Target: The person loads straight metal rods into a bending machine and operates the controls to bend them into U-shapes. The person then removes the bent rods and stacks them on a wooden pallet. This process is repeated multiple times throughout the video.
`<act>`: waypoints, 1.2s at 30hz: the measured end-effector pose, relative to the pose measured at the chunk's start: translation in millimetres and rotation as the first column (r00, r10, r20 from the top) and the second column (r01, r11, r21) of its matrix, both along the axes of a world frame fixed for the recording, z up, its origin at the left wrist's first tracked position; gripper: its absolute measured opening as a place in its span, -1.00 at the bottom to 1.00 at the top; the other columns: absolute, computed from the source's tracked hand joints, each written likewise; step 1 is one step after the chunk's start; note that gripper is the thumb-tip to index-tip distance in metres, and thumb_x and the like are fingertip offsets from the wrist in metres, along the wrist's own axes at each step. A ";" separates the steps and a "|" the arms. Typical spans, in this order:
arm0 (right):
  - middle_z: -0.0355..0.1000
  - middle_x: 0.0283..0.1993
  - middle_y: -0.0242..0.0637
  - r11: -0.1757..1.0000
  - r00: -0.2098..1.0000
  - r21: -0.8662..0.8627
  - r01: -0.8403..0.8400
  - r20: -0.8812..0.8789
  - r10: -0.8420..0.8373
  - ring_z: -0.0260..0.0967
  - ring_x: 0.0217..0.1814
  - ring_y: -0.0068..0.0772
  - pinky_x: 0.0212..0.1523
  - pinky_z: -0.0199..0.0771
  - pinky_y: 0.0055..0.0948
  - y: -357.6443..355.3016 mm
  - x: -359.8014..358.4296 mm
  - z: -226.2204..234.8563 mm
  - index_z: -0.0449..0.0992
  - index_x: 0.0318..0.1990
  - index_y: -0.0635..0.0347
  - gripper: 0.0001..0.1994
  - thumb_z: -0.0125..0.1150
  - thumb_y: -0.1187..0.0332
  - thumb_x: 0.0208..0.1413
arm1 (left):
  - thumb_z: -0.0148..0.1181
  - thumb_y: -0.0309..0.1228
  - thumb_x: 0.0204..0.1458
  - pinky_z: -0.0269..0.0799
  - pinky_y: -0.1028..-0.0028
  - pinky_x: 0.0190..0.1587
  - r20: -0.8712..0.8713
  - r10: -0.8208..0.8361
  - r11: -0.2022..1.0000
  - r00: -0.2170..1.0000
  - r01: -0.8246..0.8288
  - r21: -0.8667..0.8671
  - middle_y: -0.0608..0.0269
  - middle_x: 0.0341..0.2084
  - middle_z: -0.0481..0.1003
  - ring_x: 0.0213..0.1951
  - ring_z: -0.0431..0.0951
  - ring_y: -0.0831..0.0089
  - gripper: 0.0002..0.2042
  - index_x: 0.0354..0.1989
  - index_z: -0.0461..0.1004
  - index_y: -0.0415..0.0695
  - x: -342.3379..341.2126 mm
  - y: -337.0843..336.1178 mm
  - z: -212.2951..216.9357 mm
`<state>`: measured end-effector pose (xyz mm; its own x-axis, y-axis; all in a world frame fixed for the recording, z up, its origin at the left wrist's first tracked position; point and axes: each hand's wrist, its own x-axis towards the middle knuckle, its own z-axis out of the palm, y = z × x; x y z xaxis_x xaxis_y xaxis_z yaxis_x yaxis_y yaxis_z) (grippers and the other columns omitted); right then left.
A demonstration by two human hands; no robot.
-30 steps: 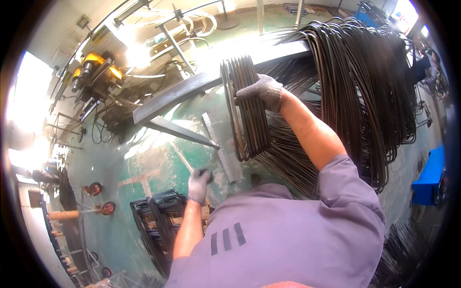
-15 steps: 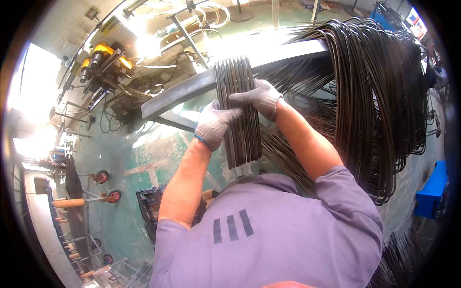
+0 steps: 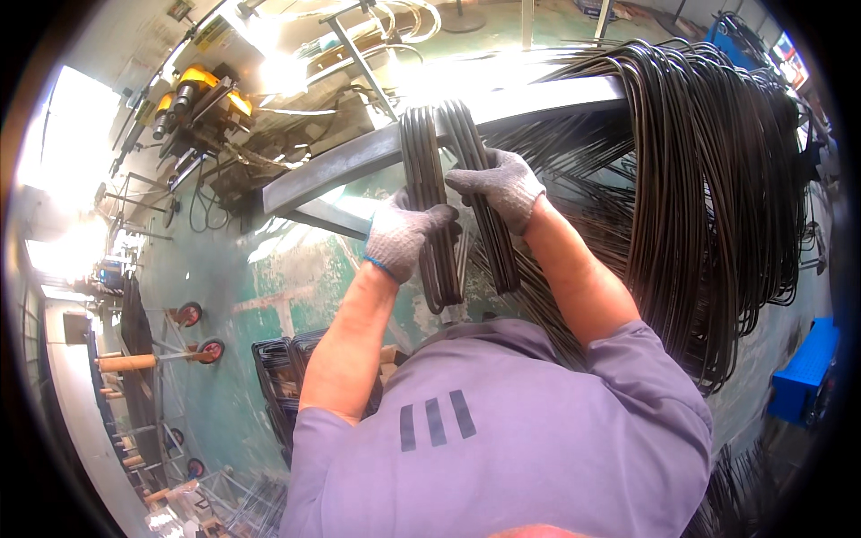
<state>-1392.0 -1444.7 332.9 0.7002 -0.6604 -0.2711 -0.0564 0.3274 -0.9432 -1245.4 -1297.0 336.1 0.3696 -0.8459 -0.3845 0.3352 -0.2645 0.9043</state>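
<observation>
Two narrow bundles of dark bent metal rods hang over a grey metal beam (image 3: 336, 169) in front of me. My left hand (image 3: 401, 235), in a grey knit glove, is closed round the left rod bundle (image 3: 439, 273). In the same kind of glove, my right hand (image 3: 504, 186) grips the right rod bundle (image 3: 498, 255), its thumb lying across the front. A slim gap parts the two bundles, widest low down. Some fingers of both hands are hidden behind the rods.
A thick mass of similar rods (image 3: 677, 215) hangs on the beam's right part. A blue box-shaped object (image 3: 804, 372) stands on the floor at far right. Near my left elbow sits a pile of black wire frames (image 3: 278, 359). A wheeled rack (image 3: 211, 350) is at left, yellow tools (image 3: 193, 85) beyond.
The single row of rods has split into two bundles. My right hand has shifted slightly right with one; my left hand keeps the other nearly in place.
</observation>
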 end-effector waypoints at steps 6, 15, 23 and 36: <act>0.58 -0.29 -0.37 1.000 0.999 0.006 0.018 0.037 -0.018 0.50 -0.33 -0.57 -0.31 0.56 -0.51 4.2 -1.2 4.5 0.64 0.01 0.28 -0.65 0.56 0.35 0.12 | 0.39 -0.62 0.12 0.69 0.33 -0.19 -0.072 0.010 0.999 0.997 -0.013 -0.044 0.15 -0.27 0.67 -0.30 0.72 0.34 -0.69 0.05 0.57 -0.30 -5.6 -2.4 1.2; 0.68 -0.19 -0.32 0.997 0.996 0.072 -0.005 0.085 -0.001 0.61 -0.25 -0.49 -0.22 0.66 -0.44 3.5 -0.1 -0.6 0.68 -0.02 0.26 -0.69 0.58 0.40 0.09 | 0.35 -0.59 0.18 0.75 0.25 -0.16 -0.061 0.008 0.996 0.998 -0.013 -0.084 0.10 -0.26 0.66 -0.29 0.73 0.26 -0.69 0.10 0.54 -0.24 -9.0 -3.4 -2.1; 0.68 -0.15 -0.28 0.999 0.999 0.036 0.016 0.034 -0.017 0.62 -0.19 -0.47 -0.16 0.68 -0.42 7.0 -0.3 4.0 0.67 0.02 0.26 -0.65 0.57 0.39 0.09 | 0.36 -0.58 0.18 0.73 0.31 -0.17 -0.044 0.003 0.999 0.999 -0.005 -0.045 0.13 -0.26 0.66 -0.31 0.72 0.29 -0.71 0.07 0.56 -0.26 -7.5 -1.7 -0.5; 0.68 -0.16 -0.28 0.995 0.994 0.102 0.012 0.104 -0.023 0.63 -0.23 -0.43 -0.21 0.72 -0.40 4.5 4.7 -11.6 0.68 -0.01 0.25 -0.68 0.57 0.39 0.09 | 0.36 -0.60 0.12 0.67 0.40 -0.18 0.094 0.009 0.996 0.996 -0.001 -0.086 0.22 -0.24 0.68 -0.29 0.70 0.44 -0.72 0.02 0.62 -0.27 -9.4 -5.5 -8.3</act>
<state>-1387.3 -1440.3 321.4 0.7168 -0.6458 -0.2630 0.0474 0.4214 -0.9056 -1254.7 -1302.4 327.8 0.4046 -0.8725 -0.2740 0.2487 -0.1834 0.9511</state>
